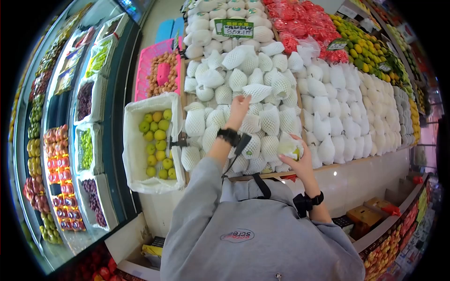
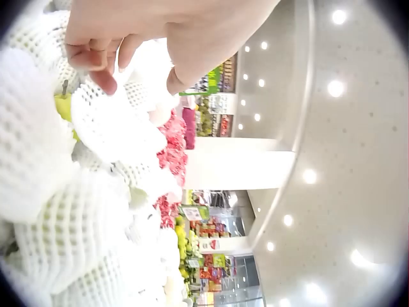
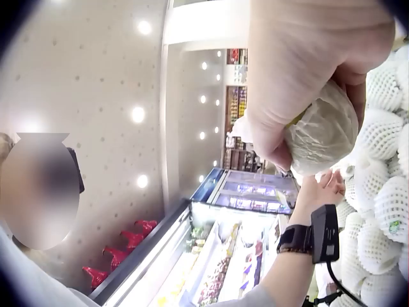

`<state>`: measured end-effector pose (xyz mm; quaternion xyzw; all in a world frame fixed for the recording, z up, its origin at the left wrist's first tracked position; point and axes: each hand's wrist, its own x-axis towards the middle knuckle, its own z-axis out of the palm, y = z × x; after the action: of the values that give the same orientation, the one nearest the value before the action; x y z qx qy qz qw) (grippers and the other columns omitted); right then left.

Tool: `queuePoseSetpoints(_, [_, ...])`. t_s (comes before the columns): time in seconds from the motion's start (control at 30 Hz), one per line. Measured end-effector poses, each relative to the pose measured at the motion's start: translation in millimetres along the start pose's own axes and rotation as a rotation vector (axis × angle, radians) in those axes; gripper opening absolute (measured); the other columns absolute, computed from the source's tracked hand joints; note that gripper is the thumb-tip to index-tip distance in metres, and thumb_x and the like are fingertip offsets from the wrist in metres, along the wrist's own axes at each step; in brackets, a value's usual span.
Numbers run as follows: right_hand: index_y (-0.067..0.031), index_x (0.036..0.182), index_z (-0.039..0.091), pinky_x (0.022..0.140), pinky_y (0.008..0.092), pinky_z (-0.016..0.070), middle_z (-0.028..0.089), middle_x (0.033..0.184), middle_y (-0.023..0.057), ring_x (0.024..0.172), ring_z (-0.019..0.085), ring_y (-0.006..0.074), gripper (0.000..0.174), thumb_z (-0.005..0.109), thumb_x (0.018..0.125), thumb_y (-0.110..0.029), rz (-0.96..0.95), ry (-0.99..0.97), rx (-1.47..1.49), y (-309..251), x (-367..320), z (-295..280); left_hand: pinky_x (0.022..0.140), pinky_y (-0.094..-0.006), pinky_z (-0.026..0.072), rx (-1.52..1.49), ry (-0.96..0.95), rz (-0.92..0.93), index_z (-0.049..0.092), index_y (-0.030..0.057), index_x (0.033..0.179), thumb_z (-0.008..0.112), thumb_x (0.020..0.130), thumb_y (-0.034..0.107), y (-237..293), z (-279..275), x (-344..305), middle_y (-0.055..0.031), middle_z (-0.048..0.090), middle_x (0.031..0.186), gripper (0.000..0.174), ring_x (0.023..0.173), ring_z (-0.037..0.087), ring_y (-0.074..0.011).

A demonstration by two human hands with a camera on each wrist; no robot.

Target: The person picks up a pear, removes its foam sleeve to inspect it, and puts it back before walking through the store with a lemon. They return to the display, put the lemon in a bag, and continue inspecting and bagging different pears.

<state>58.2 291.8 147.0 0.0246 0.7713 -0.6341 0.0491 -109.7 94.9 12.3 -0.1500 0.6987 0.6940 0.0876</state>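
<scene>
My left hand [image 1: 240,111] reaches over a display of pears in white foam nets [image 1: 269,119]. Its fingertips are right at a foam net [image 1: 257,92] lying on top of the pile. In the left wrist view the fingers bend downward over the white nets, with the thumb apart from them. A bit of green fruit [image 2: 64,107] with a stem peeks out between nets there. At the front of the display, my right hand [image 1: 300,160] grips a green fruit in thin, crinkled whitish wrapping [image 3: 324,131], fingers and thumb curled round it.
Left of the pears stands a white-lined box [image 1: 131,164] of green-yellow fruit, with a pink basket [image 1: 143,70] behind it. A green price sign [image 1: 234,29] rises at the back. Red-wrapped fruit [image 1: 300,21] is piled beyond. A chilled case [image 1: 110,136] runs along the left.
</scene>
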Motion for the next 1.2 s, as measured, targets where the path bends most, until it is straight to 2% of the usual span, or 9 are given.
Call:
queuePoseSetpoints(0.13, [-0.0002,0.119,0.047,0.079,0.0264,0.0458,0.057,0.103,0.0083,0.091,0.055,0.0132,0.061,0.076,0.065,-0.006,0.185,0.153,0.182,5.4,-18.8,-5.6,0.052,-0.0276,0.0458,0.119,-0.152,-0.147,0.049,-0.0124,0.109,0.064,0.080,0.029,12.5,8.0,47.6,-0.0128,0.062,0.079,0.053,0.062,0.058,-0.0149])
queuePoseSetpoints(0.27, [-0.0001,0.122,0.045,0.079,0.0279,0.0468,0.056,0.103,0.0087,0.089,0.056,0.0151,0.060,0.071,0.068,-0.006,0.257,0.263,0.310,22.1,-32.7,-15.4,0.044,-0.0253,0.0425,0.024,-0.131,0.054,0.052,-0.0106,0.106,0.065,0.079,0.020,21.8,17.9,42.4,-0.0128,0.063,0.076,0.044,0.059,0.058,-0.0131])
queuePoseSetpoints(0.37, [-0.0002,0.124,0.043,0.079,0.0294,0.0474,0.056,0.105,0.0098,0.089,0.058,0.0177,0.058,0.067,0.072,-0.008,0.268,0.286,0.485,22.9,-32.3,-30.6,0.048,-0.0303,0.0454,0.371,-0.530,0.240,0.056,-0.0030,0.103,0.063,0.079,0.020,80.2,11.6,-14.6,-0.0139,0.064,0.077,0.034,0.058,0.060,-0.0173])
queuePoseSetpoints(0.5, [-0.0012,0.130,0.035,0.085,0.0349,0.0457,0.053,0.112,0.0128,0.100,0.056,0.0229,0.063,0.061,0.076,-0.019,0.126,0.136,0.621,-17.8,1.2,-47.6,0.063,-0.0339,0.0472,0.765,-1.066,0.767,0.057,0.0077,0.100,0.059,0.082,0.026,111.8,5.2,-95.0,-0.0139,0.061,0.078,0.026,0.069,0.061,-0.0255])
queuePoseSetpoints(0.57, [-0.0015,0.131,0.033,0.086,0.0354,0.0456,0.054,0.112,0.0120,0.102,0.055,0.0226,0.065,0.061,0.076,-0.022,0.097,-0.080,0.800,-41.1,19.5,-42.2,0.066,-0.0345,0.0471,0.703,-1.194,0.713,0.058,0.0079,0.097,0.058,0.083,0.027,121.7,4.5,-131.3,-0.0130,0.061,0.080,0.024,0.077,0.060,-0.0272])
queuePoseSetpoints(0.7, [-0.0043,0.131,0.034,0.087,0.0304,0.0434,0.052,0.116,0.0109,0.106,0.051,0.0181,0.057,0.060,0.081,-0.013,0.189,-0.361,0.706,-45.1,25.2,-13.3,0.065,-0.0346,0.0467,0.641,-1.230,0.589,0.059,0.0057,0.098,0.059,0.083,0.026,126.8,2.7,-168.1,-0.0129,0.061,0.079,0.026,0.074,0.060,-0.0276])
queuePoseSetpoints(0.77, [-0.0048,0.130,0.035,0.087,0.0302,0.0431,0.051,0.117,0.0096,0.107,0.050,0.0172,0.053,0.059,0.083,-0.015,0.275,-0.322,0.696,-22.5,17.7,-7.9,0.064,-0.0345,0.0464,0.690,-1.208,0.450,0.059,0.0050,0.098,0.059,0.083,0.025,131.2,-7.7,-180.3,-0.0131,0.061,0.080,0.025,0.073,0.060,-0.0278])
queuePoseSetpoints(1.0, [-0.0049,0.123,0.043,0.084,0.0306,0.0453,0.055,0.111,0.0062,0.100,0.054,0.0155,0.043,0.059,0.085,-0.018,0.613,-0.302,0.700,7.9,-22.1,-21.1,0.066,-0.0345,0.0452,0.489,-0.955,0.423,0.057,0.0021,0.093,0.060,0.084,0.018,77.4,-4.6,-226.9,-0.0145,0.057,0.090,0.019,0.076,0.057,-0.0299])
queuePoseSetpoints(1.2, [-0.0025,0.120,0.047,0.080,0.0288,0.0466,0.057,0.109,0.0065,0.097,0.056,0.0142,0.040,0.058,0.086,-0.021,0.652,-0.404,0.615,9.7,-36.2,-56.3,0.072,-0.0363,0.0443,0.507,-0.795,0.424,0.054,0.0039,0.095,0.057,0.086,0.017,81.1,13.2,-253.2,-0.0128,0.052,0.102,0.016,0.085,0.054,-0.0320])
